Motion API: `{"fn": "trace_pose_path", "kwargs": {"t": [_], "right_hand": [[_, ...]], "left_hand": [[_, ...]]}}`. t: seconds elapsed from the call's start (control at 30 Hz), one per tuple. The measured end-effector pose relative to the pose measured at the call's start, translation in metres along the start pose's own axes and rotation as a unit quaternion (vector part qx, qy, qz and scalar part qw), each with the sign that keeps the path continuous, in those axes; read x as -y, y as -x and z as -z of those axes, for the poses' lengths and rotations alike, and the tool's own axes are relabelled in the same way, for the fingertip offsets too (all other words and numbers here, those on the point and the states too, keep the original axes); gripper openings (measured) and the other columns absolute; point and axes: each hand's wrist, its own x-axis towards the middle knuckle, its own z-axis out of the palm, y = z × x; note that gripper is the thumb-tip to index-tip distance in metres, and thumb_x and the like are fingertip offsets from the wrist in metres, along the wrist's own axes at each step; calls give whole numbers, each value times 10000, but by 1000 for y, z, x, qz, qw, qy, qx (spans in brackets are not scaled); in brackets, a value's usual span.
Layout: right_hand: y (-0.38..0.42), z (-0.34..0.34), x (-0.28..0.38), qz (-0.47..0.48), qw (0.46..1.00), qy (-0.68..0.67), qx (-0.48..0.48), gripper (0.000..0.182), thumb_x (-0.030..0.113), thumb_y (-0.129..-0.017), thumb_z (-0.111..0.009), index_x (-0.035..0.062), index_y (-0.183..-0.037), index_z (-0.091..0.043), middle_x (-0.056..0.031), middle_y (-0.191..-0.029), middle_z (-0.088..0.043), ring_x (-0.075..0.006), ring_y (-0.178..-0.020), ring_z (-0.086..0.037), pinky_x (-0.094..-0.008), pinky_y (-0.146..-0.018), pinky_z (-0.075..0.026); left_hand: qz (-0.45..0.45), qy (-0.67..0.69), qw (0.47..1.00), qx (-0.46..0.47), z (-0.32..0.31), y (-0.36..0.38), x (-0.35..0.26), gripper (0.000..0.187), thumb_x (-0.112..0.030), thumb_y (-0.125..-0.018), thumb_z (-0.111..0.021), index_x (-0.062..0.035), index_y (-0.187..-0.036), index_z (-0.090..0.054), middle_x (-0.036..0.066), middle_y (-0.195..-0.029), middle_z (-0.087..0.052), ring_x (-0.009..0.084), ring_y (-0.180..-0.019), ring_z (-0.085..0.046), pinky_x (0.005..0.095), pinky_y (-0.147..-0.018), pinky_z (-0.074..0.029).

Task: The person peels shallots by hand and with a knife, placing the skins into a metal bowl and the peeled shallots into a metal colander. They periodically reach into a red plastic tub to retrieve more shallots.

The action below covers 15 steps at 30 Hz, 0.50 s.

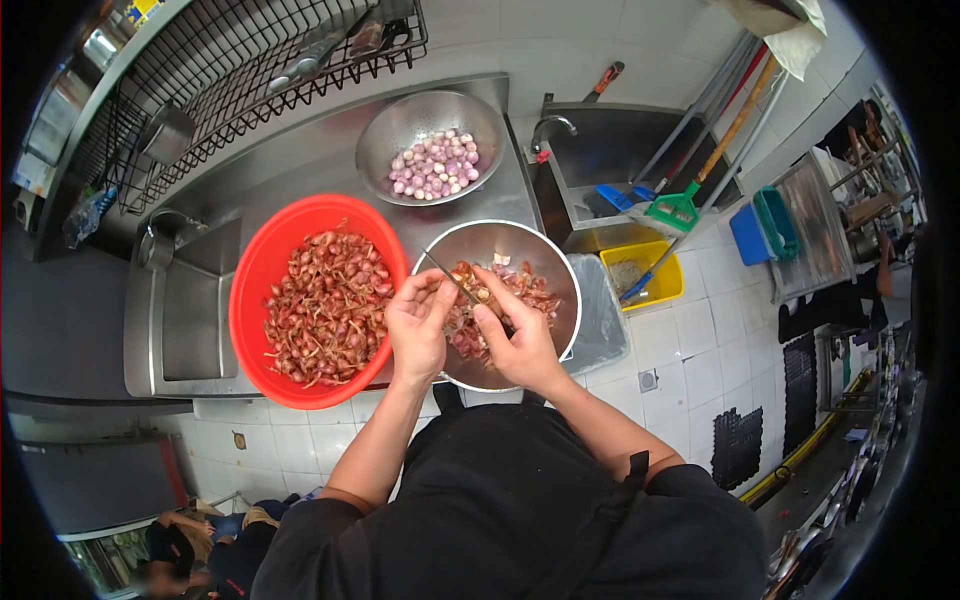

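My right hand (522, 340) grips a small knife (447, 272), its blade pointing up and to the left. My left hand (417, 325) is closed beside the blade with thumb and fingertips together; whatever it pinches is hidden. Both hands are above a steel bowl (573, 310) that holds reddish-brown shallot skins (535, 285). Left of my hands, a red plastic basin (247, 315) is heaped with unpeeled shallots (325, 305). Behind the bowl, a steel colander (375, 140) contains peeled, pale purple shallots (435, 165).
A steel counter (265, 180) with a sink (195, 310) carries the containers. Above hangs a black wire rack (250, 70). To the right are a deep sink (600, 150), a green brush (672, 210) and a yellow bucket (665, 275). Other people (215, 550) sit at lower left.
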Motion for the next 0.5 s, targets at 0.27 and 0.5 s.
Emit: {"fn": "trace_pose_path", "kwargs": {"t": [0.27,0.5], "right_hand": [[-7,-4,13,-9,1000,-2,-4,445,101,-966,-556,-61,-1373,-480,-260,-1270,-611,-283,-1181,-620,-337,-971,-462],[-14,-3,5,-15,998,-43,-38,357,124,-981,-577,-77,-1277,-565,-152,-1063,-676,-179,-934,-640,-301,-825,-499]], "left_hand": [[-74,-82,994,-8,-15,9,-9,210,11,-922,-648,46,-1117,-580,92,-1046,-653,122,-950,-630,253,-858,-510],[-161,-111,981,16,-20,9,-3,207,17,-931,-630,30,-1130,-575,105,-1066,-648,156,-979,-635,300,-889,-521]]}}
